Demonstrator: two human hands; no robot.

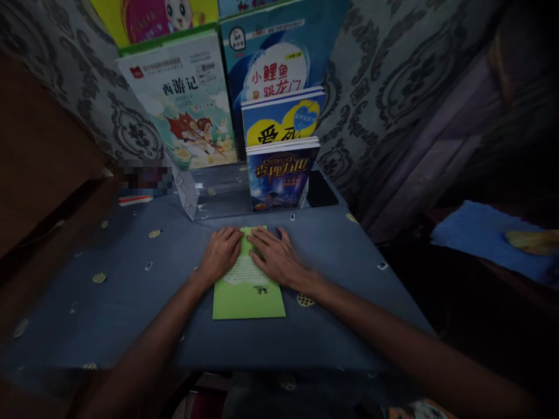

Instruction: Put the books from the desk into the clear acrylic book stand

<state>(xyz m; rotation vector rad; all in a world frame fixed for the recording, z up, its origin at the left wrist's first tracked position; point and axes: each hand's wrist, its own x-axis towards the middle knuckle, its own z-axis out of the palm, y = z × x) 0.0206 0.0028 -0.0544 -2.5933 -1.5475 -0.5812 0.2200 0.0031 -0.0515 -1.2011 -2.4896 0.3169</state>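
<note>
Evidently both hands rest palm down on a green book, which lies flat on the desk, near the middle of its front half. The left hand covers the book's left edge toward its far end; its fingers are close together, a little bent, and their tips touch the cover near the top. The right hand lies over the right edge, its fingers more loosely spread, with the outermost one standing away from the others. Neither hand is clenched, and the fingers seem to lie upon the book rather than grasp it; whether any fingertip reaches under its edge I cannot tell. Between the hands runs a strip of green cover with a pale patch of small print, too fine to read.

Just beyond the fingers is a clear stand. At its right side a dark blue book leans with its title upside down, in front of a blue and yellow book. Farther left stands a pale illustrated book. A flat black object lies beside the stand, on the right.
</note>
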